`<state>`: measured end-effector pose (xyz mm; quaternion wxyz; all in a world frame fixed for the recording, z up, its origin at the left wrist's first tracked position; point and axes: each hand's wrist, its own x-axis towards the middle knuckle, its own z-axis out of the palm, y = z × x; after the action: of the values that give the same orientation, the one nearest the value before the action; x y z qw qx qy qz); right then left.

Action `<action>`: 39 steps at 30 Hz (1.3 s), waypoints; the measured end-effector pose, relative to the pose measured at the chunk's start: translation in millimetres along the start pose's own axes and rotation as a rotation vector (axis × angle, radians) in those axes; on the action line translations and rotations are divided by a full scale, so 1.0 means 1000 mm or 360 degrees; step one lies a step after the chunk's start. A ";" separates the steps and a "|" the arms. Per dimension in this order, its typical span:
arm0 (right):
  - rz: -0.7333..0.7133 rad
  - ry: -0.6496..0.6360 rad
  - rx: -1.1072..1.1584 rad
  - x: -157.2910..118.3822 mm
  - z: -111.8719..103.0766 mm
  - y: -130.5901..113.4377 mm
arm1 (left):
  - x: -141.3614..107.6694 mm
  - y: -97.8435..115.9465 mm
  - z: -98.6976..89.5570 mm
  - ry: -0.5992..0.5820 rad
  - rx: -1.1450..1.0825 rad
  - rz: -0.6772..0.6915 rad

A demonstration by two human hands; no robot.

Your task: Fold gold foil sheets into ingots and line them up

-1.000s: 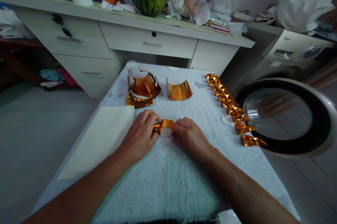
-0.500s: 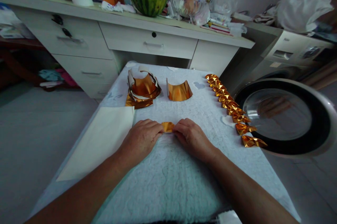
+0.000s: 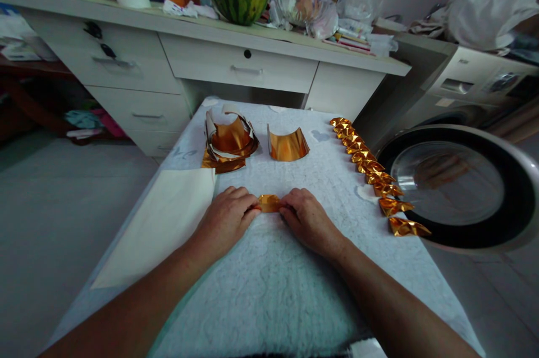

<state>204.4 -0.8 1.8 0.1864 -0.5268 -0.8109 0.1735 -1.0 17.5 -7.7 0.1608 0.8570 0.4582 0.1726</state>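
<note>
Currently between the hands: in the head view, a gold foil piece, folded into a short strip, sits near the middle of the table, both ends hidden by fingers.
Left hand: fingers curled in, thumb and fingertips closed over the piece's left end.
Right hand: likewise curled, pinching the right end; the exact finger placement underneath is hidden.
Folding: the step in hand looks like creasing the piece, probably by pressing it flat.
Next move: seems to call for an even hold at both ends, so that the crease runs straight and the thin foil does not slip or tear.
Foil stack: curled gold sheets with pale backs near the far left corner, bowed into a hollow; nothing separate shows inside.
Single gold sheet: curved, by itself near the far edge, right of the stack.
Folded gold pieces: in a row down the right edge.
Pale sheet: flat along the left edge.
Clear plastic bag: on the counter beyond the far edge, a round brownish thing inside.
Drawer: closed, contents unseen.
Washing machine: round door apparently swung open beside the right edge; contents cannot be told.
</note>
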 end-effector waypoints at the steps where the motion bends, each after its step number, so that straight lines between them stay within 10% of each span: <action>1: 0.0012 -0.0008 -0.0019 0.000 0.000 0.000 | 0.000 0.000 0.000 -0.0009 0.0018 0.0000; 39: 0.0248 -0.0035 -0.0448 0.002 0.006 -0.006 | 0.001 0.011 0.003 -0.0083 0.0492 -0.0209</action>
<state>196.5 -1.6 0.0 0.0877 -0.6072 -0.7858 0.0780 8.2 12.1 -5.4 0.0497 0.8439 0.5300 0.0669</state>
